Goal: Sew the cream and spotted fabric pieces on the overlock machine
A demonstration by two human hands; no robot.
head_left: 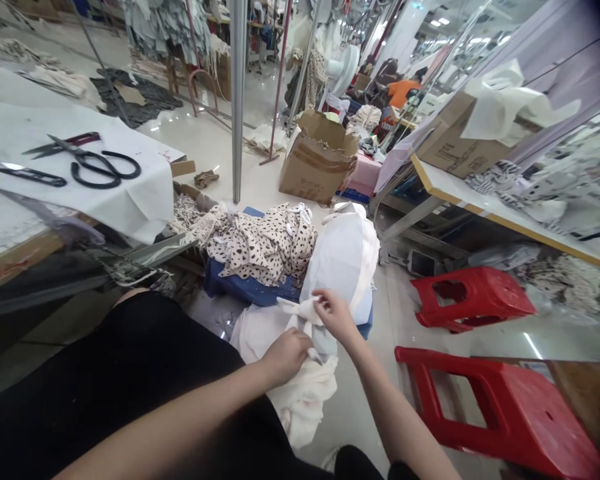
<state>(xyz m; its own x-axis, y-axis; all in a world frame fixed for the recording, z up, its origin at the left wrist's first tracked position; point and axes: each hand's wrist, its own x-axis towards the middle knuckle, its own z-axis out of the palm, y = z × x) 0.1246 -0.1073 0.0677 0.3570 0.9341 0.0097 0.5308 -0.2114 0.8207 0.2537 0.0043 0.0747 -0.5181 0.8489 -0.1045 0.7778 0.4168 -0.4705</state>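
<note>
My left hand (285, 355) is closed in a fist around a bunch of cream-white cloth (300, 393) low in the middle of the view. My right hand (333, 312) pinches a strip of the same white cloth just above and to the right of it. The cloth hangs down toward my lap and the floor. Right behind my hands lies a white bundle (343, 257) on a blue crate (250, 288), beside a heap of spotted cream fabric (265, 243).
A table on the left under white paper (130, 200) carries black scissors (97, 163). Two red plastic stools (473, 297) (505, 413) stand at right. A cardboard box (317, 160) and a metal pole (238, 100) stand behind. A person in orange (403, 90) works far off.
</note>
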